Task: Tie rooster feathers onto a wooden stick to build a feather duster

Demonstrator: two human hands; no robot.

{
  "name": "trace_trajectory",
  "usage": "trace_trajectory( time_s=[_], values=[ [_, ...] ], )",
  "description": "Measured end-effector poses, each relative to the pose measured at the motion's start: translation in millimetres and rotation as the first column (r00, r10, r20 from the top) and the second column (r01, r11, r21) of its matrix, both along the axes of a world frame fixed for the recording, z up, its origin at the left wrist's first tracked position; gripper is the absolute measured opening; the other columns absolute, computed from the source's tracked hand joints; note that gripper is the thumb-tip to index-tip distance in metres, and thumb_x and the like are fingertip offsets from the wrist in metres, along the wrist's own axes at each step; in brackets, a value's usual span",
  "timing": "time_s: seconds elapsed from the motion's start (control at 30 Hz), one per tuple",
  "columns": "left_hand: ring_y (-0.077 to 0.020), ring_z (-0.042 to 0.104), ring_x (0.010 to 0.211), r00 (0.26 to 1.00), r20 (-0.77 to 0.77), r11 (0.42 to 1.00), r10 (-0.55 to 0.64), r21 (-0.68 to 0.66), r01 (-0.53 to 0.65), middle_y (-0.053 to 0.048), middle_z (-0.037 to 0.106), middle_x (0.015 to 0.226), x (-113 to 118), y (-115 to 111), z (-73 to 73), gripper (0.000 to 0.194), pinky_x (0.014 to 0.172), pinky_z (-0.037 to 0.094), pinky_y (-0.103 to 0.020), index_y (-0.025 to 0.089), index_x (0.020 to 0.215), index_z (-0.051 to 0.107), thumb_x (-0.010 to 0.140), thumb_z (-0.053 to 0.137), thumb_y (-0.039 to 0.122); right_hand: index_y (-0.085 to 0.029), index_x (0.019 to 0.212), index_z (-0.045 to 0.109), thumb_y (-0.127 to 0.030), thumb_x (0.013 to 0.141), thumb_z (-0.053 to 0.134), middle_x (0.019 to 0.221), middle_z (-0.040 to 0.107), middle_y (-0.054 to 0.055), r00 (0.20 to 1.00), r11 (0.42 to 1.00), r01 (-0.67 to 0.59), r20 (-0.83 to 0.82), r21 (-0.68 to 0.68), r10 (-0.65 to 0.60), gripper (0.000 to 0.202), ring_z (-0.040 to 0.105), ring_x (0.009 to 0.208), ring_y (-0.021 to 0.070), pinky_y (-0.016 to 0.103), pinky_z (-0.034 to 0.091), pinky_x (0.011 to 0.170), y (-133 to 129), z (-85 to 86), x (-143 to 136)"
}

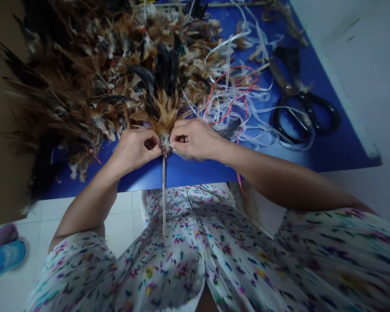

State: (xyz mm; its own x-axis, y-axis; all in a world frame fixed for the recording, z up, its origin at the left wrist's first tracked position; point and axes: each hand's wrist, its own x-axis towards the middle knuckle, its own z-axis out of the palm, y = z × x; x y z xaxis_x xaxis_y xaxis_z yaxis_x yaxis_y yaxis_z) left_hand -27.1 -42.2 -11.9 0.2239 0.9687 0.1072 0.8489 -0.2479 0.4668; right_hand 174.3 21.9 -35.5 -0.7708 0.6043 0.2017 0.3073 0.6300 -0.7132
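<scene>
one feather bundle [164,113] between both grips [134,148] [195,138]

Two hands [133,147] [198,138], one pair of scissors [290,90]

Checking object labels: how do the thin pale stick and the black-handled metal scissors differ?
The stick is one thin, straight length; the scissors have two looped handles. The stick juts past the blue tabletop's near edge; the scissors lie wholly on it. The left hand and right hand pinch near the stick's far end; neither touches the scissors.
</scene>
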Motion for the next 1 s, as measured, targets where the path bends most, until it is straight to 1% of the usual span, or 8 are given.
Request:
trace_trajectory(
  time_s=[0.3, 0.43, 0.5, 0.6, 0.7, 0.83, 0.9, 1.0],
  values=[
    [-0.0112, 0.057, 0.059, 0.999, 0.049, 0.997, -0.003, -0.083, 0.007, -0.001, 0.068, 0.067, -3.1, 3.0, 2.0, 0.010, 0.061, 0.042, -0.023, 0.014, 0.072, 0.070, 0.070, 0.063, 0.021, -0.012, 0.077, 0.070, -0.010, 0.082, 0.053, 0.080, 0.060, 0.004, 0.995, 0.994, -0.071, 0.072, 0.080, 0.066, 0.017, 0.050, 0.073, 0.0122, 0.027, 0.035, 0.071, -2.4, 1.4, 0.0],
    [-0.0121, 0.058, 0.059, 0.996, 0.084, 0.987, 0.030, -0.158, -0.017, 0.000, 0.067, 0.068, -6.3, 4.3, 2.4, 0.014, 0.060, 0.042, -0.023, 0.015, 0.078, 0.068, 0.071, 0.061, 0.024, -0.012, 0.082, 0.072, -0.011, 0.080, 0.059, 0.084, 0.063, 0.005, 0.993, 0.997, -0.072, 0.092, 0.020, 0.070, 0.013, 0.052, 0.075, 0.0118, 0.026, 0.036, 0.072, -0.2, 6.0, 2.1],
    [-0.0126, 0.058, 0.059, 0.994, 0.079, 0.984, 0.073, -0.167, -0.059, 0.000, 0.066, 0.067, -5.4, -0.2, 2.2, 0.016, 0.060, 0.041, -0.023, 0.015, 0.081, 0.067, 0.076, 0.059, 0.028, -0.011, 0.085, 0.073, -0.010, 0.077, 0.062, 0.084, 0.065, 0.004, 0.997, 0.999, -0.026, 0.070, -0.034, 0.029, 0.013, 0.054, 0.073, 0.0108, 0.025, 0.037, 0.071, 2.8, 7.6, 3.4],
    [-0.0137, 0.056, 0.059, 0.987, -0.005, 0.981, 0.162, -0.109, -0.162, -0.001, 0.063, 0.065, 1.7, -13.4, -2.1, 0.030, 0.060, 0.038, -0.026, 0.016, 0.077, 0.063, 0.088, 0.052, 0.041, -0.012, 0.087, 0.075, -0.010, 0.077, 0.063, 0.082, 0.068, 0.003, 0.994, 0.991, 0.112, 0.026, -0.078, -0.110, 0.015, 0.056, 0.070, 0.0104, 0.025, 0.039, 0.071, 7.9, 7.6, 4.1],
    [-0.0169, 0.057, 0.066, 0.961, -0.142, 0.970, 0.237, -0.013, -0.241, -0.005, 0.063, 0.071, 14.5, -26.5, -10.9, 0.040, 0.061, 0.036, -0.028, 0.016, 0.078, 0.062, 0.089, 0.054, 0.054, -0.012, 0.088, 0.075, -0.013, 0.079, 0.064, 0.079, 0.069, 0.003, 0.979, 0.976, 0.203, 0.000, -0.082, -0.204, 0.015, 0.057, 0.069, 0.0110, 0.026, 0.041, 0.071, 11.7, 6.3, 3.4],
    [-0.0217, 0.060, 0.076, 0.888, -0.316, 0.941, 0.336, 0.072, -0.330, -0.010, 0.065, 0.086, 28.1, -31.6, -20.2, 0.035, 0.060, 0.033, -0.029, 0.016, 0.086, 0.061, 0.085, 0.060, 0.051, -0.013, 0.088, 0.076, -0.013, 0.079, 0.063, 0.077, 0.070, 0.003, 0.976, 0.972, 0.218, 0.003, -0.087, -0.218, 0.015, 0.058, 0.069, 0.0115, 0.027, 0.042, 0.073, 14.5, 8.7, 4.3],
    [-0.0205, 0.058, 0.073, 0.884, -0.306, 0.935, 0.354, 0.078, -0.347, -0.009, 0.064, 0.082, 27.8, -29.9, -21.2, 0.027, 0.060, 0.033, -0.029, 0.017, 0.080, 0.059, 0.087, 0.058, 0.043, -0.014, 0.088, 0.076, -0.014, 0.080, 0.064, 0.077, 0.070, 0.003, 0.981, 0.977, 0.195, 0.032, -0.086, -0.193, 0.015, 0.060, 0.070, 0.0118, 0.027, 0.041, 0.073, 14.8, 11.9, 6.4],
    [-0.0163, 0.053, 0.063, 0.924, -0.157, 0.938, 0.348, 0.062, -0.342, -0.003, 0.057, 0.067, 18.7, -27.5, -20.2, 0.027, 0.059, 0.032, -0.028, 0.018, 0.071, 0.053, 0.088, 0.055, 0.039, -0.015, 0.089, 0.076, -0.025, 0.082, 0.068, 0.081, 0.071, 0.003, 0.989, 0.995, 0.087, 0.127, -0.049, -0.080, 0.014, 0.061, 0.074, 0.0134, 0.027, 0.040, 0.071, 11.9, 15.7, 8.6]
  ],
)
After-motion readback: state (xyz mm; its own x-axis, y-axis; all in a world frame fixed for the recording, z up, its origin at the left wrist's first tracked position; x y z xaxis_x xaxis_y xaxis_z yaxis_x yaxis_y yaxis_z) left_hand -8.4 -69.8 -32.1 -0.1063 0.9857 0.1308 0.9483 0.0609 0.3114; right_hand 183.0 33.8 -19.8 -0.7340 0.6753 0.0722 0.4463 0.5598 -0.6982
